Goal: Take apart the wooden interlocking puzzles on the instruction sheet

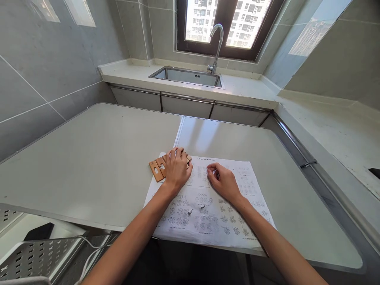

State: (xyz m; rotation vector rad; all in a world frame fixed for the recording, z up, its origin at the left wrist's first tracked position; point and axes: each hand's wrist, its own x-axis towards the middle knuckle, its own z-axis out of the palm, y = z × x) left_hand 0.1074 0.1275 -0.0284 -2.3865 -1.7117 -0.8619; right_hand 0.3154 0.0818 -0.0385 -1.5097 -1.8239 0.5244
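Nearest the camera, both bare forearms reach forward from the bottom edge over the near rim of the grey tabletop (89,158), converging toward its middle. They pass above a printed instruction sheet (225,221) that lies flat with its near edge at the tabletop's front edge; it is covered in rows of small diagrams too fine to read.

The right hand (224,182) rests palm down on the upper middle of the sheet, wrist low, fingers curled inward so that the grip is pressed together loosely, thumb against forefinger; whether anything small is pinched there cannot be told.

Just beyond and to the left, the left hand (177,168) lies palm down with fingers bent and slightly spread, its grip pressing on a cluster of flat wooden puzzle pieces (157,168). These slotted pieces sit at the far left corner of the sheet, partly on the bare tabletop, and the hand covers their right part. The two hands are near each other but apart.

Farther back, across a gap, a pale counter carries a steel sink (190,76) with a curved faucet (217,45) under a dark-framed window (225,23). Grey tiled walls stand on both sides.
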